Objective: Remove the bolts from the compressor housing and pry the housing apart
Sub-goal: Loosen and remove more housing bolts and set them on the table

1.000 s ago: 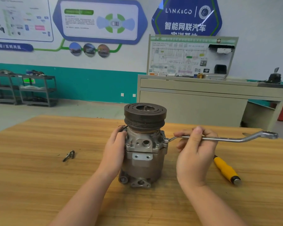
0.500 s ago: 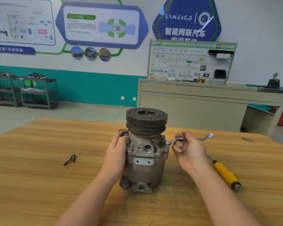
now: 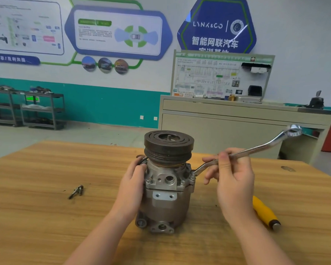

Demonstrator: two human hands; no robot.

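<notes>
Swinging back out to the right since half a second ago, when its handle was foreshortened toward the camera, the ring spanner [image 3: 246, 153] is now angling up and away, its far ring end [image 3: 294, 131] hanging in the air above the bench edge. Its near end is sitting on a bolt [image 3: 193, 174] at the right flange of the compressor housing [image 3: 167, 196]. The right hand [image 3: 234, 180] is gripping the spanner shaft, thumb and fingers curled around it close to the housing. The left hand [image 3: 133, 188] is pressing against the left side of the housing with fingers wrapping toward the top flange, much as it was before.

The compressor is standing upright near the middle of the wooden workbench [image 3: 46, 217], its dark grooved pulley [image 3: 168, 145] on top and mounting lugs at the base toward the viewer. More bolt heads are showing on the front of the flange. Two removed bolts [image 3: 76, 191] are lying together on the bench, well apart to the left. A yellow-handled tool [image 3: 264, 213] is lying on the bench just right of the right wrist, partly hidden by the forearm. Behind, a beige cabinet [image 3: 237, 127] is carrying a wiring display board [image 3: 218, 77].
</notes>
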